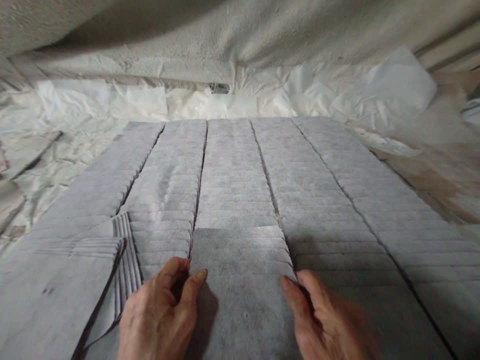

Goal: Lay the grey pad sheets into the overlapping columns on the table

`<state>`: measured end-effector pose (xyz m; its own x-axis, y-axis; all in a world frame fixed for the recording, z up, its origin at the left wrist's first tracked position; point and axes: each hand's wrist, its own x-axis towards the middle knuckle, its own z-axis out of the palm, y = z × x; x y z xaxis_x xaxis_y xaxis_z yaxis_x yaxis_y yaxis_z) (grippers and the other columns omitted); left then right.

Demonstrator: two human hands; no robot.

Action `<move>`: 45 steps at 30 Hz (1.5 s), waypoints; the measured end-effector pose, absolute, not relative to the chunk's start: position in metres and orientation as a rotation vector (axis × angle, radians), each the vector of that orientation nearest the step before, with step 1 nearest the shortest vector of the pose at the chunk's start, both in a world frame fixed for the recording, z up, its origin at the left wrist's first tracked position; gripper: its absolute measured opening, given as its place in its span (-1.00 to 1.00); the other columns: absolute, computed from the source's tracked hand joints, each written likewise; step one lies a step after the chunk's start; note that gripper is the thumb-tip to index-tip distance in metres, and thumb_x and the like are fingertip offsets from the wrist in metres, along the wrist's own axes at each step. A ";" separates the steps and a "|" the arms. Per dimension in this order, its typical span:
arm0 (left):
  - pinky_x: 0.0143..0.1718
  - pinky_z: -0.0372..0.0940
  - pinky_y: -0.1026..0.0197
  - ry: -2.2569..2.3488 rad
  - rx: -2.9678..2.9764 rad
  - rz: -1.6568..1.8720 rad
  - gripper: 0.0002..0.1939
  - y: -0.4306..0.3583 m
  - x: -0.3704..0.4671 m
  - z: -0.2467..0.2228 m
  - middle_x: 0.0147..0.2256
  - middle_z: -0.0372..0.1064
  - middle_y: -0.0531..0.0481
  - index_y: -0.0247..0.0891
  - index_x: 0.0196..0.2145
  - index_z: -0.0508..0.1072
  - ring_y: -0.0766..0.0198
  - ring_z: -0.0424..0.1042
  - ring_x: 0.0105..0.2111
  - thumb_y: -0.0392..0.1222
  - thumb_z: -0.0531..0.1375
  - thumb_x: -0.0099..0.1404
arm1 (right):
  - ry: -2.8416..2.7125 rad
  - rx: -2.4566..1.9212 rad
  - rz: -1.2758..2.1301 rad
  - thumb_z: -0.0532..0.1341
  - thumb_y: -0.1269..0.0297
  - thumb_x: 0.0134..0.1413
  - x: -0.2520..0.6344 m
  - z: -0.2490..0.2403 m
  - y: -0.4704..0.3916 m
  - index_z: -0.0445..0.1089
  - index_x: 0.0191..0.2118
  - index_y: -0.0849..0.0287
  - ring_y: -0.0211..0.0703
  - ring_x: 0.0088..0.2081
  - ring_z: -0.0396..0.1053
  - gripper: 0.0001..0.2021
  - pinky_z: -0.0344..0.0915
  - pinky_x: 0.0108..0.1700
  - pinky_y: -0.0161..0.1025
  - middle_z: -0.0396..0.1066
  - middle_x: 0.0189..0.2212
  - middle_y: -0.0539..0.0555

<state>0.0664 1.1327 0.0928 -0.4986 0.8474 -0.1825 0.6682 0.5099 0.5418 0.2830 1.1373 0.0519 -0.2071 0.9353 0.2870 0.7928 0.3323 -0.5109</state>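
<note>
My left hand [161,310] pinches the left edge of a stack of grey felt-like sheets [243,300], thumb on top and fingers at the side. At the stack's opposite edge, my right hand [318,312] grips in the same manner. The stack lies over the middle one of several long rows of overlapping grey sheets [234,170], its far ends fanned in small steps. To the left of my left hand rest two more fanned stacks of grey sheets [56,285], one lying crosswise over the other.
Crumpled white plastic sheeting [127,102] runs along the far edge of the rows. Behind it hangs a beige draped cloth [262,35]. A small metallic-looking item [219,88] sits at the cloth's base. Brownish floor [442,165] shows at the right.
</note>
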 end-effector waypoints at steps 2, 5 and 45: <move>-0.41 0.09 0.16 2.333 1.220 0.458 -0.71 1.133 0.068 0.097 -0.60 0.36 0.10 -0.08 -0.41 0.38 0.13 0.38 -0.48 0.16 0.05 0.18 | -2.093 -1.540 0.264 -0.08 0.24 0.45 0.283 0.051 1.138 0.11 -0.39 0.10 -0.12 -0.63 0.29 -0.70 0.00 -0.71 -0.26 0.20 -0.58 -0.08; -0.36 0.12 0.16 2.304 1.171 0.491 -0.71 1.134 0.070 0.099 -0.51 0.43 0.12 -0.08 -0.38 0.37 0.15 0.41 -0.42 0.15 0.05 0.18 | -2.116 -1.539 0.242 -0.09 0.24 0.47 0.284 0.051 1.139 0.13 -0.38 0.11 -0.11 -0.63 0.29 -0.69 -0.04 -0.71 -0.25 0.21 -0.59 -0.07; 0.11 0.00 -0.05 1.835 3.021 0.397 -0.22 1.114 0.098 0.039 0.15 0.21 -0.30 -0.48 0.16 0.22 -0.12 0.19 0.14 0.26 0.01 0.24 | -2.049 -1.500 -0.239 -0.29 0.29 0.58 0.263 0.065 1.142 0.25 -0.33 0.26 -0.10 -0.55 0.26 -0.50 0.07 -0.58 -0.20 0.20 -0.50 0.03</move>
